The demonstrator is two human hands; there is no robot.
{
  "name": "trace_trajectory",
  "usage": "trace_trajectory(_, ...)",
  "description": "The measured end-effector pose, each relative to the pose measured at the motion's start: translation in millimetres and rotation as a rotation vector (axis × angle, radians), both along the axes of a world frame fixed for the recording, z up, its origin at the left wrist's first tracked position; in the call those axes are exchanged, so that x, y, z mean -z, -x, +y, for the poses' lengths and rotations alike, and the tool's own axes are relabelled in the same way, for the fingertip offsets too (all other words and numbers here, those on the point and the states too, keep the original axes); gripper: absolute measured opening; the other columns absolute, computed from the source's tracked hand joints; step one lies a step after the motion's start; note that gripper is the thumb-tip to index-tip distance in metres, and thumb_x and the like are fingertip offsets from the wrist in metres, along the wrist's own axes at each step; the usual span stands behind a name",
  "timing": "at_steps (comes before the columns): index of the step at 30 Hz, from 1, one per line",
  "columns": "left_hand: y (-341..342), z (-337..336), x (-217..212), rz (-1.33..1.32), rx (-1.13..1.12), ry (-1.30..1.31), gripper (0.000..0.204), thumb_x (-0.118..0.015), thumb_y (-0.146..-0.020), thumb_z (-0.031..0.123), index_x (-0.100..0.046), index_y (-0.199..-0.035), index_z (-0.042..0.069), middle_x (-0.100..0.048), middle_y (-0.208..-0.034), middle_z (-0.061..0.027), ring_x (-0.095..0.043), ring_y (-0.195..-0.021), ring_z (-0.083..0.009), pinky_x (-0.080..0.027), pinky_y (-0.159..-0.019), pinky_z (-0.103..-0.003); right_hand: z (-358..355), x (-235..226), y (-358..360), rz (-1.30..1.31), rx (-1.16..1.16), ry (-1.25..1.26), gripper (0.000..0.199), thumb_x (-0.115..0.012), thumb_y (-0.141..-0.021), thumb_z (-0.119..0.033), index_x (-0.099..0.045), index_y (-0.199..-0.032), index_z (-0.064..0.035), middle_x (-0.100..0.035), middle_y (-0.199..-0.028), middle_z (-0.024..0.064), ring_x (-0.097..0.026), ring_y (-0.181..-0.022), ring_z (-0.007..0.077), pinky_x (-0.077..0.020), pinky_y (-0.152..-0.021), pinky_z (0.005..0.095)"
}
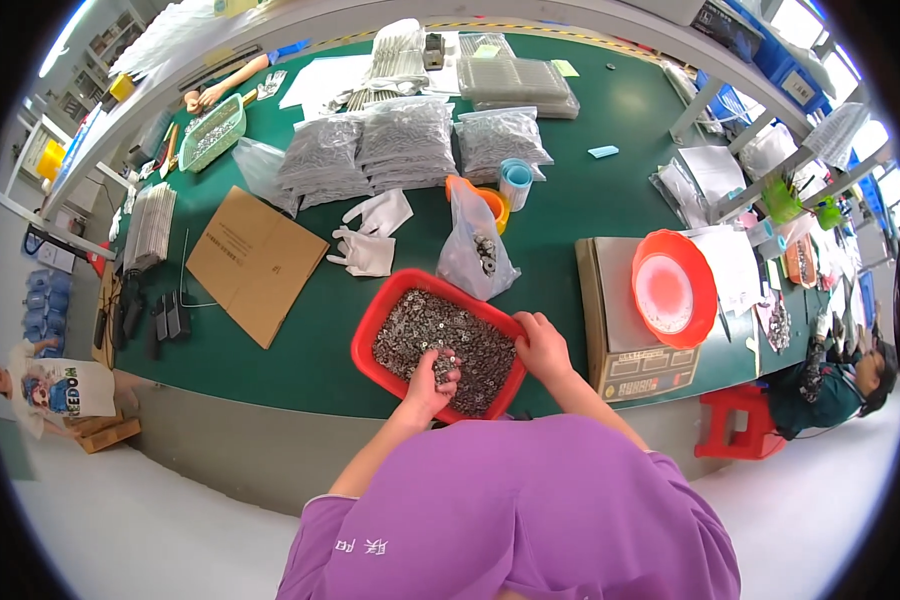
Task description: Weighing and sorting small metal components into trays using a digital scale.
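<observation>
Metal pieces (470, 345) lie in the red basin (362, 340), your left hand (432, 386) clutching some inside, your right hand (543, 348) gripping its rim.

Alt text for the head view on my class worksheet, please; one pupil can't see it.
A red basin is full of small metal parts: a person's left hand holds some while the right hand grips the basin. Beyond, on a green table, lie white gloves, brown cardboard and filled clear bags.

Table (560, 215), green: red tub (363, 342), centre; white gloves (368, 252) (a pair, close together), upper centre; flat cardboard (257, 262), left of centre; filled clear bags (407, 145), upper centre; cardboard box (650, 372), right of centre.
</observation>
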State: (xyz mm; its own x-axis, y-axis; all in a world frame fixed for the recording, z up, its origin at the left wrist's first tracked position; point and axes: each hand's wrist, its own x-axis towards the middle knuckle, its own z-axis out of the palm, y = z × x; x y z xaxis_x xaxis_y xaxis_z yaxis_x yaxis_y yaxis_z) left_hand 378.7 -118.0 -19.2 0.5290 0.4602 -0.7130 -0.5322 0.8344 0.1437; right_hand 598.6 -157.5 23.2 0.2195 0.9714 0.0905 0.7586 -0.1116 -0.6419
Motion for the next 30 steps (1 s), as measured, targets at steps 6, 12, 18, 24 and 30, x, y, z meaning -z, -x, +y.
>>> trace_trajectory(6, -10.4, -11.3, 2.5, 0.009, 0.091, -0.067, 0.018, -0.040, -0.087, 0.026, -0.049, -0.089, 0.010, -0.050, -0.079, -0.0057, -0.043, -0.055, -0.0110, -0.025, -0.034, -0.018, -3.1, -20.4, -20.2, -0.108, -0.086, 0.096, 0.045, -0.061, -0.070, -0.015, -0.047, -0.113, -0.0137, -0.051, -0.095, 0.0130, -0.053, -0.089, 0.0310, -0.0471, -0.073, 0.0389)
trace_trajectory(12, -13.7, -9.4, 0.0, 0.062, 0.196, -0.059, 0.016, -0.041, -0.087, 0.025, -0.047, -0.090, 0.010, -0.050, -0.079, -0.0055, -0.042, -0.056, -0.0105, -0.024, -0.035, -0.017, 80.4, -123.3, -9.3, -0.294, -0.296, 0.195, 0.079, -0.069, -0.066, -0.025, -0.027, -0.132, -0.0233, -0.053, -0.094, 0.0132, -0.058, -0.082, 0.0289, -0.0473, -0.069, 0.0385)
trace_trajectory(18, -8.5, -7.4, 6.6, 0.001, 0.230, -0.038, 0.016, -0.042, -0.087, 0.025, -0.049, -0.088, 0.011, -0.050, -0.079, -0.0046, -0.042, -0.056, -0.0099, -0.024, -0.035, -0.017, 149.8, -90.2, -13.7, -0.615, -0.428, 0.226, 0.032, -0.052, -0.077, -0.038, -0.063, -0.074, -0.0080, -0.063, -0.072, 0.0102, -0.062, -0.070, 0.0277, -0.0486, -0.062, 0.0393)
trace_trajectory(24, -18.4, 1.4, 6.7, 0.007, 0.290, -0.089, 0.018, -0.044, -0.086, 0.027, -0.048, -0.088, 0.010, -0.051, -0.080, -0.0046, -0.042, -0.056, -0.0101, -0.025, -0.036, -0.018, 178.8, -85.2, -29.7, -0.361, -0.002, 0.000, 0.029, -0.054, -0.075, -0.035, -0.061, -0.070, -0.0077, -0.062, -0.069, 0.0118, -0.062, -0.064, 0.0287, -0.0486, -0.055, 0.0405)
trace_trajectory(30, -8.6, -1.5, 2.6, 0.090, 0.228, -0.020, 0.016, -0.044, -0.086, 0.027, -0.048, -0.089, 0.013, -0.049, -0.080, -0.0034, -0.040, -0.056, -0.0104, -0.027, -0.038, -0.019, 108.4, -49.0, -11.5, -0.340, -0.202, -0.273, 0.014, -0.050, -0.078, -0.022, -0.050, -0.077, -0.0079, -0.053, -0.069, 0.0084, -0.058, -0.063, 0.0253, -0.0473, -0.052, 0.0371)
